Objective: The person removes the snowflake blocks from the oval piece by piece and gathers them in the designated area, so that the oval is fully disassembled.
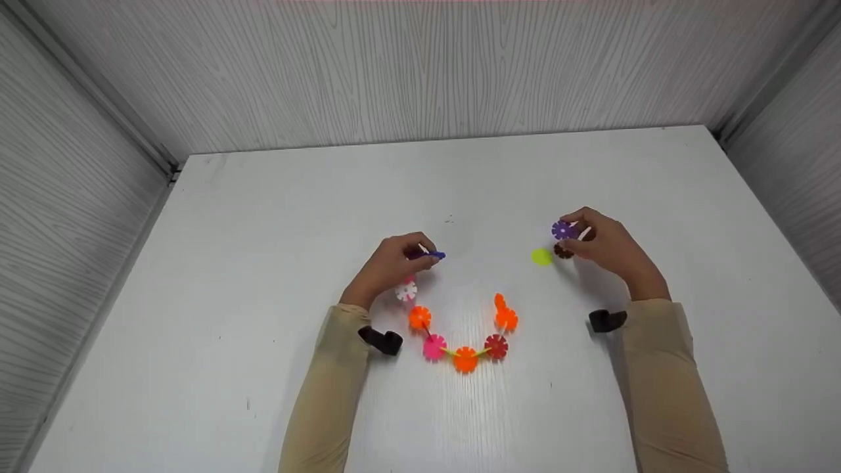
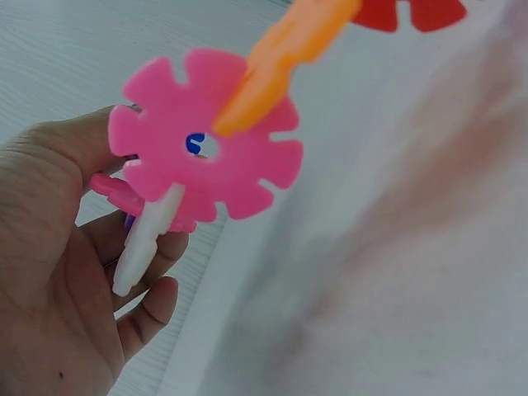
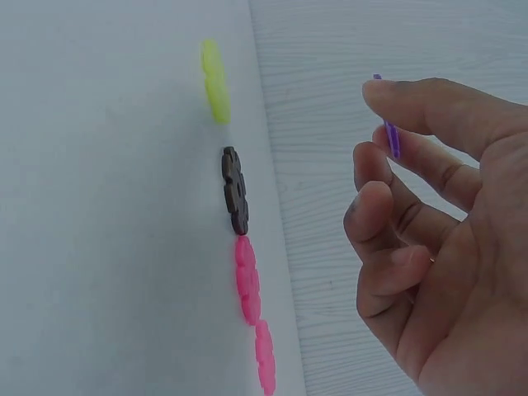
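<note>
While aloft, purple disc (image 1: 562, 230) nearly level.

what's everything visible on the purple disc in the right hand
The purple disc looks like thin plastic, round, with a notched rim and central hole. The right hand pinches it, apparently clear of the white table. In the head view it shows face-on, just above a dark disc; from the right wrist, edge-on.

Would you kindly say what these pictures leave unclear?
Head view: whether the blue disc joins the chain, hidden by the left hand.
Head view: the pink discs near the brown disc, blocked by the right hand.
Left wrist view: the rest of the red disc, cut off by the top edge.
Left wrist view: the brownish patch, too blurred to identify.
</note>
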A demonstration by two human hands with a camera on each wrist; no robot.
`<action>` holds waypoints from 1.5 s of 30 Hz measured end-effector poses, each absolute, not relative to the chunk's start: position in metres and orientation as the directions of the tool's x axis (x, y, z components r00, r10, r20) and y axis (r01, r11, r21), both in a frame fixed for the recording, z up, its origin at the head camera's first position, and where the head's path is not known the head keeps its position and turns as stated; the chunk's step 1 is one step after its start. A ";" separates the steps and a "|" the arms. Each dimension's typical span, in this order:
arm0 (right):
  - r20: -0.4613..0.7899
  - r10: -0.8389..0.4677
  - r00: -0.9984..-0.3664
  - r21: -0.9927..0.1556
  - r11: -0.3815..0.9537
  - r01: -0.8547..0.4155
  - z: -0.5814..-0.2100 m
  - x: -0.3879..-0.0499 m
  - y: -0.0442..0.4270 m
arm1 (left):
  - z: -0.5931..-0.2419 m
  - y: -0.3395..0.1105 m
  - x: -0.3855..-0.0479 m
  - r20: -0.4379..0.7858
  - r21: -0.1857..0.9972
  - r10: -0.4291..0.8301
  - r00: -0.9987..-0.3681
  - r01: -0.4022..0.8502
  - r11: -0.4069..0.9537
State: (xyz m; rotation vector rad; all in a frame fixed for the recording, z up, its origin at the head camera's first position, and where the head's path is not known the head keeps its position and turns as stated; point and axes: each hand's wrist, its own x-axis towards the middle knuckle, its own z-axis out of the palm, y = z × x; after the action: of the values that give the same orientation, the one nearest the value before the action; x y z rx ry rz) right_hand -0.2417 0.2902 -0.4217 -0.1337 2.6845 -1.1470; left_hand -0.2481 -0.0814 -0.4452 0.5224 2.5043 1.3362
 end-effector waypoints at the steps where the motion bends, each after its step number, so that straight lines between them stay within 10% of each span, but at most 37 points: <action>1: -0.166 -0.163 -0.973 -0.715 0.699 0.005 -0.422 -0.242 0.292 | -0.445 -0.081 -0.248 -0.051 0.833 0.427 -0.903 0.198 0.517; 45: -0.401 -0.323 -0.857 -0.608 0.794 -0.016 -0.433 -0.238 0.309 | -0.452 -0.076 -0.246 -0.179 0.813 0.488 -0.854 0.152 0.563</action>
State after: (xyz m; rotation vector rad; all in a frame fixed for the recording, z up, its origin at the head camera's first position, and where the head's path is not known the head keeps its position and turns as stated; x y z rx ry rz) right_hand -0.2382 0.3086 -0.4329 -0.2525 2.4863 -0.8363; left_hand -0.2464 -0.0761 -0.4523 0.5198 2.4146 1.2024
